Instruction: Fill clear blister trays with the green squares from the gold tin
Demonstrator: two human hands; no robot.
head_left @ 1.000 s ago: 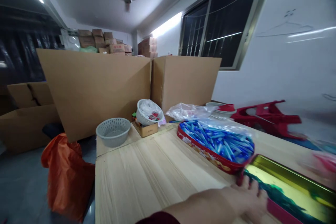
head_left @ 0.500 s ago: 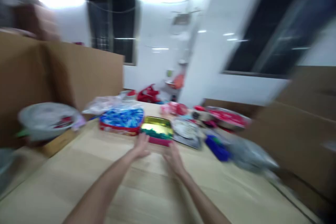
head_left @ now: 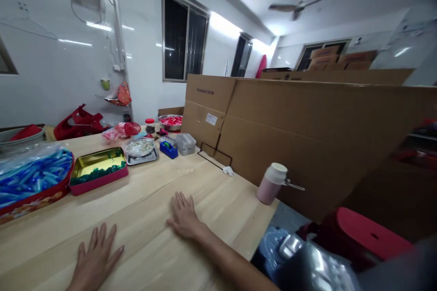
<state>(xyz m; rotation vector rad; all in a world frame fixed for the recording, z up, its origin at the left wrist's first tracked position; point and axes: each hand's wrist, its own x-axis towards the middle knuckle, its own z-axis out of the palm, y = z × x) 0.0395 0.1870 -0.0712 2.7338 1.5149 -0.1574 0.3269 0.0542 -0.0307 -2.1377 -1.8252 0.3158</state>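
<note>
My left hand (head_left: 95,257) lies on the wooden table (head_left: 143,218) with its fingers spread, holding nothing. Further up and to its right, my right hand (head_left: 184,216) also rests on the tabletop, fingers apart and empty. Beyond my left hand stands a pink-sided tin (head_left: 99,184) with a gold inside and dark green pieces (head_left: 102,171) along its near side. Left of it, a red container (head_left: 44,204) is heaped with blue plastic pieces (head_left: 37,177). A scale (head_left: 145,159) behind the tin carries a dish of small pale pieces (head_left: 140,147).
Past the scale are a blue tape dispenser (head_left: 168,149), clear plastic boxes (head_left: 186,144), a red-lidded jar (head_left: 149,126) and a bowl of pink pieces (head_left: 171,121). A pink bottle (head_left: 271,184) stands at the right edge, before cardboard (head_left: 290,132). A red stool (head_left: 372,236) is lower right.
The view has swung to the right. My hands have come away from the tin's near side and now lie flat on the table nearer me.
</note>
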